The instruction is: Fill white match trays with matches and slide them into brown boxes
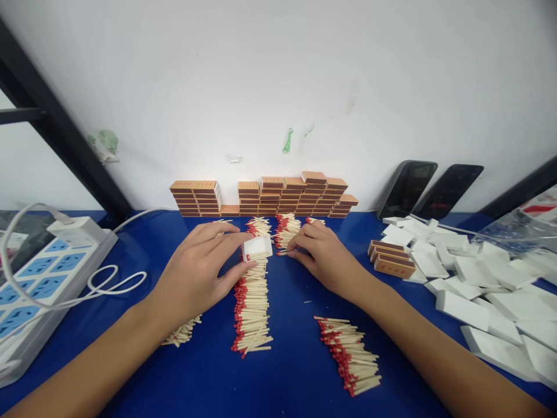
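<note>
My left hand (202,267) grips a small white matchbox tray (257,247) between thumb and fingers. A few matches lie along the near side inside it. The tray is held over a long row of red-tipped matches (253,307). My right hand (317,252) is closed in a pinch at the edge of another match pile (285,231); match ends show at its fingertips, but what lies between them is partly hidden. A separate pile of matches (350,357) lies nearer, below my right hand. More matches (185,332) show partly behind my left forearm.
Stacked brown matchboxes (296,196) line the wall. On the right, a few matchbox sleeves (391,259) stand beside a heap of white trays (487,290). Two dark phone-like devices (450,188) lean on the wall. A power strip (56,273) with white cables is at left.
</note>
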A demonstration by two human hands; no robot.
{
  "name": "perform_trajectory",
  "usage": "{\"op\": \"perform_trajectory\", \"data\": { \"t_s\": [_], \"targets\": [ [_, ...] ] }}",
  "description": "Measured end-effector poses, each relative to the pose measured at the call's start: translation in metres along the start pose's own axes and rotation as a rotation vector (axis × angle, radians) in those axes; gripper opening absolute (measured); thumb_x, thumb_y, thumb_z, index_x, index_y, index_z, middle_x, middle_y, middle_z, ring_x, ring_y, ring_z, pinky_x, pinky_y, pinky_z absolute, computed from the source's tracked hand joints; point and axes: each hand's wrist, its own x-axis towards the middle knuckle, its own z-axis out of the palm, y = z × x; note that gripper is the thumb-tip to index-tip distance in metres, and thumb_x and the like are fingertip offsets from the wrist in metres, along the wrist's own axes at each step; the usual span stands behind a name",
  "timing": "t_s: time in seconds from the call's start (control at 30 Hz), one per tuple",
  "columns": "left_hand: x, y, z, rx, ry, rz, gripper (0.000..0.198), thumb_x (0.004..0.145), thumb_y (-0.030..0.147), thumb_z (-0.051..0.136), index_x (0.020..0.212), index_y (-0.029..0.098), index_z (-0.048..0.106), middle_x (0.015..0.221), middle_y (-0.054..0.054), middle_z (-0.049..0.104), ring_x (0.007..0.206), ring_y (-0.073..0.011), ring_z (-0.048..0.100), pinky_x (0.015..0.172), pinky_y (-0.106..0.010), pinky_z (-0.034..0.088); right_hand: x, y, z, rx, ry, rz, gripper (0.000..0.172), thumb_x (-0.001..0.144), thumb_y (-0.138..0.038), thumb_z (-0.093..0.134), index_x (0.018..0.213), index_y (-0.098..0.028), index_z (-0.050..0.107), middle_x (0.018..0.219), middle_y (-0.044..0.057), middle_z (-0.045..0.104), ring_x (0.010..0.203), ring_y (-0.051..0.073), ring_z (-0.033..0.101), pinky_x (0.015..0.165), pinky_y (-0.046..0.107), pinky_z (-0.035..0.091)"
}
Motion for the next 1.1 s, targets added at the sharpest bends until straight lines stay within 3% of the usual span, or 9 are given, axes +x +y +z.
{"op": "perform_trajectory", "data": {
  "t_s": [0.47,0.8,1.1],
  "targets": [
    [-0.003,0.0,0.002,-0.009,-0.023,-0.018,0.032,0.097,0.029,0.07,0.126,0.016,0.065,0.109,-0.011,0.076,0.114,-0.0282,0.069,0.098,-0.045,0.056,0.0,0.0,0.002,0.007,0.007,-0.013,0.01,0.101,-0.021,0.06,0.103,-0.021,0.07,0.103,0.008,0.067,0.098,0.024,0.054,0.088,0.04,0.043],
    [-0.003,0.0,0.002,-0.028,-0.021,-0.016,0.034,0.096,0.029,0.072,0.126,0.015,0.066,0.109,-0.011,0.076,0.113,-0.0275,0.069,0.101,-0.044,0.054,0.002,-0.008,0.0,-0.05,-0.035,0.006,0.012,0.101,-0.021,0.061,0.089,-0.018,0.065,0.095,0.009,0.065,0.094,0.025,0.053,0.087,0.04,0.044],
    [-0.004,0.004,0.006,-0.04,-0.01,-0.041,0.035,0.097,0.035,0.072,0.126,0.016,0.068,0.107,-0.012,0.075,0.112,-0.0279,0.069,0.1,-0.046,0.056,0.003,-0.037,-0.022,-0.071,0.159,-0.039,0.015,0.105,-0.026,0.054,0.095,-0.02,0.063,0.097,0.009,0.067,0.091,0.025,0.05,0.083,0.041,0.043]
  ]
}}
